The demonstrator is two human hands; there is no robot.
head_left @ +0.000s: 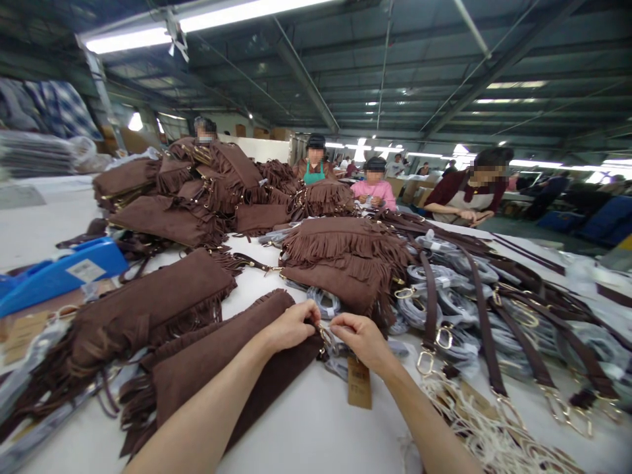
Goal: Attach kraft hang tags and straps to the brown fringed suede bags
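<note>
A brown suede fringed bag (217,359) lies flat on the white table (316,428) in front of me. My left hand (291,324) is closed in a pinch at the bag's right end, on a small metal ring (326,334). My right hand (363,339) pinches the same fitting from the other side. A brown paper tag (359,384) hangs just below my right hand.
Piles of brown fringed bags (345,257) cover the table's middle and left. Brown straps with metal clasps (474,309) lie to the right, and a heap of cream strings with tags (488,434) at the near right. A blue tray (59,273) sits at the left. Several workers sit at the far side.
</note>
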